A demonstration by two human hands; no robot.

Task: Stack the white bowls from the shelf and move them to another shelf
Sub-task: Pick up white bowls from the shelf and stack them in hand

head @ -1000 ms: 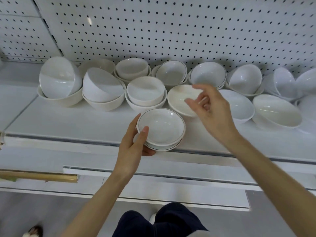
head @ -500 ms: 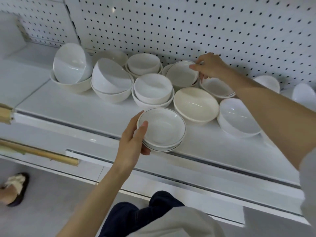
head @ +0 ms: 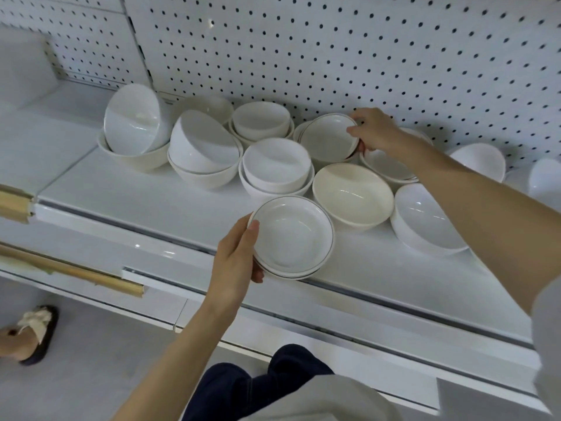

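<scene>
My left hand [head: 235,256] grips a small stack of shallow white bowls with a thin dark rim line [head: 293,237], held just above the front of the white shelf [head: 145,196]. At the back of the shelf my right hand [head: 372,132] pinches the right edge of another rimmed white bowl [head: 326,138], which is tilted up toward me. Several more white and cream bowls stand in rows behind, among them a cream bowl [head: 352,194] and a nested pair [head: 276,167].
A white pegboard wall [head: 334,50] backs the shelf. Tilted bowls in bowls [head: 136,123] stand at the left, more bowls [head: 425,220] at the right. A lower shelf edge with a wooden strip [head: 69,270] juts out below. Another person's sandalled foot [head: 33,332] is on the floor.
My right hand reached from mid-air to the back row, took hold of a rimmed bowl's edge and tilted it up. My left hand kept holding its stack.
</scene>
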